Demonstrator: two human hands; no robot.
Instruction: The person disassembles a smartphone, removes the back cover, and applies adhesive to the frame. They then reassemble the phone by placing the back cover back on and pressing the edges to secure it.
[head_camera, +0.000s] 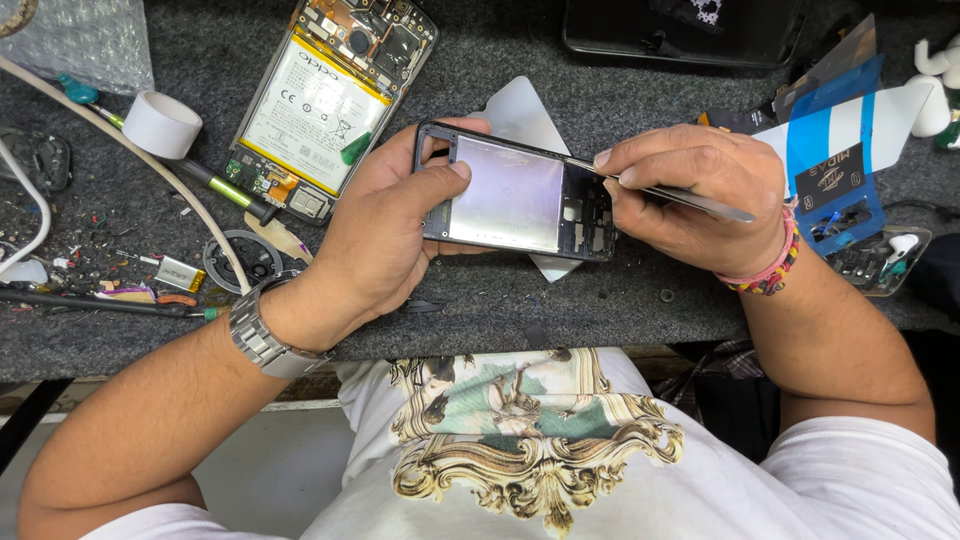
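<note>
On grey felt bench (600, 300) | left hand (385, 235) fingers clamped on phone frame (515, 192) | right hand (700, 195) fingers pinching tweezers (690, 200)

The left hand (385, 240) holds a dark phone frame (515, 192) with a pale grey inner plate. Up-left of that grip, an opened phone's white, yellow-edged battery label (315, 100). Right of the right hand (695, 195), a blue-and-white package (835, 150) with a black label

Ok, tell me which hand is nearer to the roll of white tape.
Left. The left hand grips the phone frame just right of the white tape roll; the right hand, holding tweezers, is farther right.
</note>
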